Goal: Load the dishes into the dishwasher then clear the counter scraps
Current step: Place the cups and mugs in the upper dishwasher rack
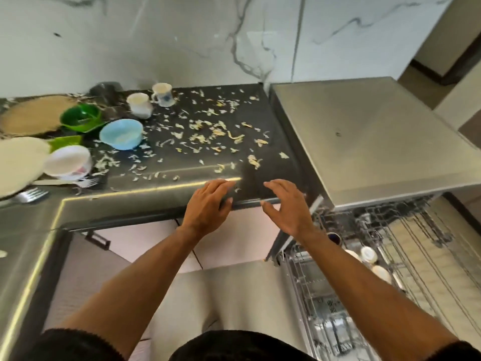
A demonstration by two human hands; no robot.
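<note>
Dark counter [166, 190] strewn with scraps [208, 131], dishwasher rack [338, 295] pulled out at right.
My left hand [208, 207] and right hand [286, 207] hover spread, holding nothing, at the counter's front edge (forks [31, 195] point right, dishes far left).

Cream plate [18, 165] cut off by left edge, partly hidden under white bowl [68, 160]. Dishwasher rack [364, 269] blurred, contents indistinct, lower part cropped. Dark object [105, 90] behind cups unidentifiable.

A veined marble wall [182, 35] rises behind a round woven mat [33, 114].
</note>
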